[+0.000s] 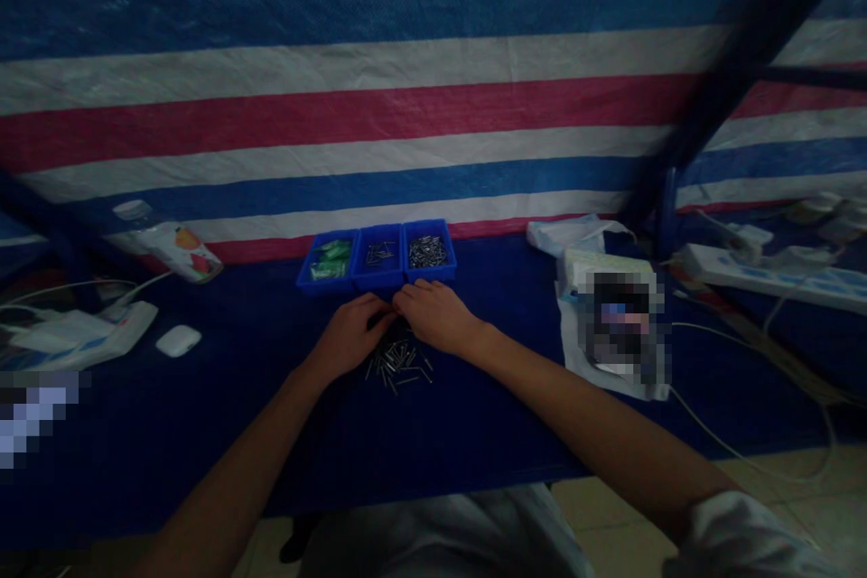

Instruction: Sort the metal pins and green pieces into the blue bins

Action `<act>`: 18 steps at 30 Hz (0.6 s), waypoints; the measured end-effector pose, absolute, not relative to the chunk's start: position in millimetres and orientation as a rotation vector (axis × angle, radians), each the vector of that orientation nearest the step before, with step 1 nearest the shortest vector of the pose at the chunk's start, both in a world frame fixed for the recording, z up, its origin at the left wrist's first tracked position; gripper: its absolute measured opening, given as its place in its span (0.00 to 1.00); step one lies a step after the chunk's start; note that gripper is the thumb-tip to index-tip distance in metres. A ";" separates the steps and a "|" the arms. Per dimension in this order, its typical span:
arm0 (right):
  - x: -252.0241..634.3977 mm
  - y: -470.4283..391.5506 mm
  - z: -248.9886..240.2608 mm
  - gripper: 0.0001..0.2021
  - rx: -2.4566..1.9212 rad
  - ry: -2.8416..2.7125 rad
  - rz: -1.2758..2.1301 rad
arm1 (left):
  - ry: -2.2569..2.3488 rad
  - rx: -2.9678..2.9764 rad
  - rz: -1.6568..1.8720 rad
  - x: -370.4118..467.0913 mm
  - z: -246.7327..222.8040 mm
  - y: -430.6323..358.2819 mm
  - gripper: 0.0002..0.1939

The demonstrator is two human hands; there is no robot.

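Note:
My left hand (pixel 353 330) and my right hand (pixel 433 311) meet just in front of three joined blue bins, fingertips close together. Both are closed with fingers bent in a pinch; whatever lies between the fingers is too small or hidden to make out. Right below them on the blue tabletop is a loose pile of thin metal screws or nails (pixel 398 363). The left bin (pixel 308 286) holds green and clear packets (pixel 331 260). A few metal pieces (pixel 380 253) lie in the middle bin (pixel 379 280), and many fill the right bin (pixel 433 274).
On the left are a bottle (pixel 177 244), a power strip (pixel 128 334) and a white earphone case (pixel 178 340). To the right lie a tissue pack (pixel 602 264), a blurred-out object, cables and another power strip (pixel 759 275). A striped tarp (pixel 406 108) hangs behind the table.

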State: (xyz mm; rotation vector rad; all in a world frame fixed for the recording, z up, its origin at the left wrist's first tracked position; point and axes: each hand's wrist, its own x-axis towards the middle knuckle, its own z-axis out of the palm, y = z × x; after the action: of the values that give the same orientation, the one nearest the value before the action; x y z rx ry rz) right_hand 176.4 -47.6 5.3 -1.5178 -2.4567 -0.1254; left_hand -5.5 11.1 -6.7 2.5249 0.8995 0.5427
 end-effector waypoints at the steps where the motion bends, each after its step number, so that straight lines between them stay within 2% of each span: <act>1: 177.1 -48.3 6.0 0.09 -1.504 -2.438 -0.133 | 0.884 2.528 0.582 -5.8 -6.6 11.0 0.11; 7: 177.2 -59.0 10.2 0.12 -1.409 -2.335 -0.089 | 0.840 2.522 0.841 -5.5 -0.5 5.9 0.10; 12: 176.7 -65.9 11.5 0.18 -1.304 -2.211 0.124 | 0.780 2.476 1.027 -4.7 5.3 0.6 0.10; 15: 177.7 -64.6 10.9 0.16 -1.198 -2.010 0.300 | 0.774 2.458 1.082 -5.8 6.5 -0.5 0.11; 18: 177.6 -60.4 11.9 0.11 -1.095 -1.656 0.637 | 0.811 2.461 1.054 -6.9 6.3 -0.5 0.12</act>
State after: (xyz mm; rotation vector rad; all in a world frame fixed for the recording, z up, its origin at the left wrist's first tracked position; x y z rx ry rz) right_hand 177.6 -60.4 11.9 -1.0949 -1.6558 0.6372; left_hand -6.9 -0.5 6.3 2.4608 0.8113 1.0539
